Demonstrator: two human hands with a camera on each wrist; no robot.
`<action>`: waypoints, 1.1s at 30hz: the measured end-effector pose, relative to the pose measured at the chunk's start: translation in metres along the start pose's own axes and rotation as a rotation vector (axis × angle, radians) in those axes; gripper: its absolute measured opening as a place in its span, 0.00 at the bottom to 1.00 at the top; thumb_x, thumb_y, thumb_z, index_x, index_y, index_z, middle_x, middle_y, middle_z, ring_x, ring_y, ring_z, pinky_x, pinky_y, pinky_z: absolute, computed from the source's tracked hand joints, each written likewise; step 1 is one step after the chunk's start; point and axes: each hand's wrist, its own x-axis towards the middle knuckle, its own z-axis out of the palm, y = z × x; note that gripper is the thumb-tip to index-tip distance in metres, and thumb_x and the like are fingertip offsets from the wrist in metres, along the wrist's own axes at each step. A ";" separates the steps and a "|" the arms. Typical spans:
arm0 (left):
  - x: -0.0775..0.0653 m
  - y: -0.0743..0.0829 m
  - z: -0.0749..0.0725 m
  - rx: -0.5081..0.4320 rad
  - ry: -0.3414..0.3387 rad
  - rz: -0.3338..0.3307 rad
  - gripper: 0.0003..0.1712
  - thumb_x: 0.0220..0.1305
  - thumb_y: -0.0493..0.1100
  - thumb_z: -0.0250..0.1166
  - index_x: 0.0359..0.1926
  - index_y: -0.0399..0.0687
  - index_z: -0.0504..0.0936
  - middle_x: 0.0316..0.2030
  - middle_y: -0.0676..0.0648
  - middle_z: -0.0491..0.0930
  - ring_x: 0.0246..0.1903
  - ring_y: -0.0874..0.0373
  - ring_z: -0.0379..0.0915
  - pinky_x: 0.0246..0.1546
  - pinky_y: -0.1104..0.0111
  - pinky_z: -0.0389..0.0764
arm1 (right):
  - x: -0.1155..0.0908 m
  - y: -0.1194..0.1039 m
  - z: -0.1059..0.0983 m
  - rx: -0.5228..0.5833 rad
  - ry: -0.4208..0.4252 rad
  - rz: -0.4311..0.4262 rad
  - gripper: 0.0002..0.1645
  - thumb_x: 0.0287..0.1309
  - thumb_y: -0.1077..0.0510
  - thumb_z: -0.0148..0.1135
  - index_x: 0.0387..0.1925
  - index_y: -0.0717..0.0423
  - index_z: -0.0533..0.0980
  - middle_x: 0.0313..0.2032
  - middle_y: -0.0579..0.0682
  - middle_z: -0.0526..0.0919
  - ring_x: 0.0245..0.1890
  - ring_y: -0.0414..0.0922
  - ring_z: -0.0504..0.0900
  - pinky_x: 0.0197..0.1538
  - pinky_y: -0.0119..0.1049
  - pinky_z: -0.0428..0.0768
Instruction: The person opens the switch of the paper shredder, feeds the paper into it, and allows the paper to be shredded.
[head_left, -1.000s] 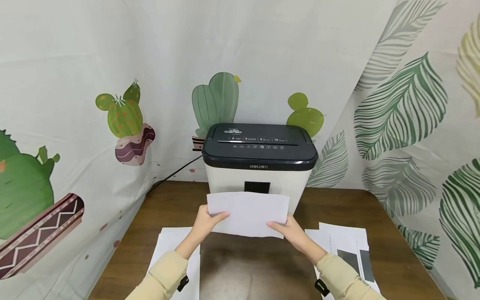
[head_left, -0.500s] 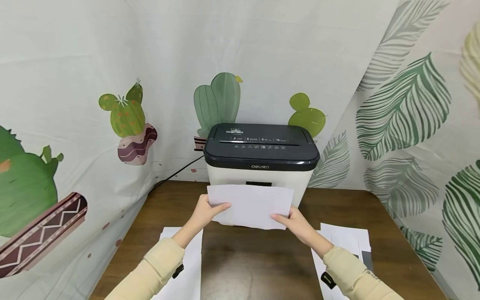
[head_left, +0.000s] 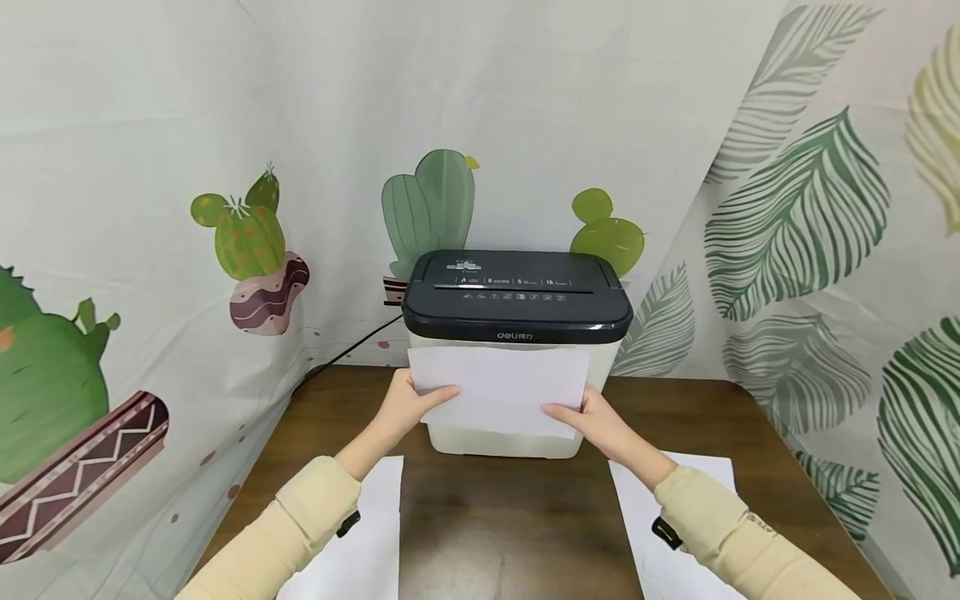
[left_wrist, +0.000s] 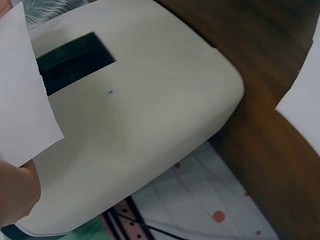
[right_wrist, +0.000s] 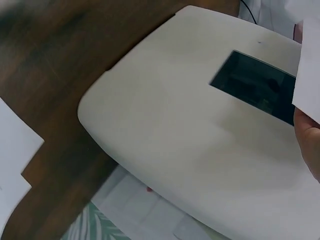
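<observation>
Pinching paper (head_left: 498, 390) by its sides, your left hand (head_left: 407, 402) and right hand (head_left: 592, 417) hold it before shredder (head_left: 517, 312), near far edge of bench (head_left: 502, 517). Best match grip heights, draw paper gently taut, square it to slot (head_left: 513, 289).

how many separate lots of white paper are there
3: held paper, gripped by left hand and right hand; left paper and right paper, lying on the table, partly blocked by sleeves. Extra sheets may be hidden underneath.
</observation>
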 end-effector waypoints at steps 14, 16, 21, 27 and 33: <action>0.016 0.060 -0.012 0.104 0.086 0.008 0.14 0.48 0.37 0.66 0.36 0.32 0.78 0.36 0.36 0.80 0.32 0.65 0.73 0.35 0.68 0.74 | 0.019 -0.027 -0.009 0.047 0.020 -0.119 0.17 0.56 0.57 0.56 0.45 0.63 0.73 0.40 0.39 0.81 0.41 0.33 0.79 0.44 0.28 0.76; 0.017 0.069 -0.013 0.098 0.090 0.007 0.14 0.48 0.36 0.66 0.36 0.31 0.78 0.37 0.34 0.79 0.33 0.64 0.73 0.36 0.68 0.74 | 0.020 -0.033 -0.011 0.040 0.031 -0.119 0.19 0.55 0.57 0.56 0.46 0.65 0.72 0.40 0.41 0.82 0.41 0.33 0.79 0.44 0.28 0.76; 0.032 0.071 -0.018 0.124 0.086 0.048 0.16 0.49 0.39 0.67 0.38 0.34 0.78 0.38 0.36 0.80 0.33 0.64 0.75 0.35 0.69 0.76 | 0.025 -0.054 -0.022 0.004 0.057 -0.132 0.21 0.55 0.59 0.57 0.47 0.69 0.71 0.38 0.35 0.81 0.40 0.32 0.79 0.43 0.28 0.76; 0.048 0.081 -0.022 0.100 0.079 0.119 0.16 0.47 0.40 0.68 0.37 0.36 0.78 0.36 0.41 0.81 0.33 0.64 0.76 0.34 0.68 0.76 | 0.030 -0.075 -0.036 -0.020 0.033 -0.193 0.15 0.52 0.63 0.58 0.44 0.61 0.74 0.36 0.32 0.81 0.40 0.32 0.79 0.42 0.28 0.76; 0.058 0.097 -0.027 0.099 0.073 0.147 0.15 0.46 0.39 0.69 0.35 0.36 0.79 0.31 0.50 0.82 0.31 0.66 0.76 0.34 0.70 0.76 | 0.034 -0.094 -0.048 -0.063 0.051 -0.179 0.15 0.51 0.61 0.61 0.43 0.57 0.75 0.35 0.32 0.81 0.37 0.32 0.79 0.39 0.28 0.76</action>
